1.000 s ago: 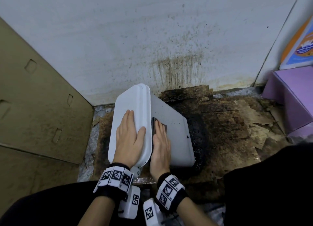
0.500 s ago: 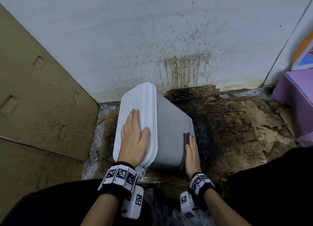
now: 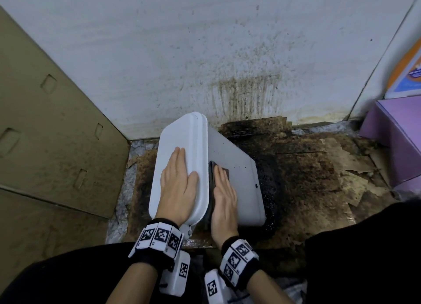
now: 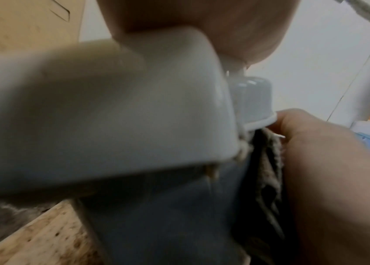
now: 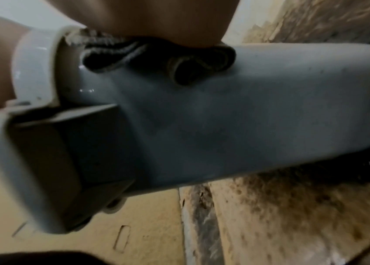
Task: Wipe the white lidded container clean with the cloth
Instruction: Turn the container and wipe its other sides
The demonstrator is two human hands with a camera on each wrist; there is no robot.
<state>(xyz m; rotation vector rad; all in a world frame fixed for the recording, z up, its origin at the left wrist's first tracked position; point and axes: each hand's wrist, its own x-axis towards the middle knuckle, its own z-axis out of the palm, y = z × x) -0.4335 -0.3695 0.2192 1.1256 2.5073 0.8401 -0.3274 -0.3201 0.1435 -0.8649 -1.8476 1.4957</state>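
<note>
The white lidded container lies tipped on its side on the stained floor, its lid facing up and left. My left hand lies flat on the lid with straight fingers. My right hand presses a dark cloth flat against the container's upper side wall, right beside the lid's rim. In the right wrist view the cloth is bunched under the palm on the container. In the left wrist view the cloth sits between the right hand and the container wall.
A stained white wall rises just behind the container. Brown cardboard stands on the left. Dirty, torn cardboard covers the floor to the right, and a purple box sits at the far right.
My right hand with the cloth has slid from the container's right lower edge back up its side wall to the lid's rim. The left hand has stayed flat on the lid.
</note>
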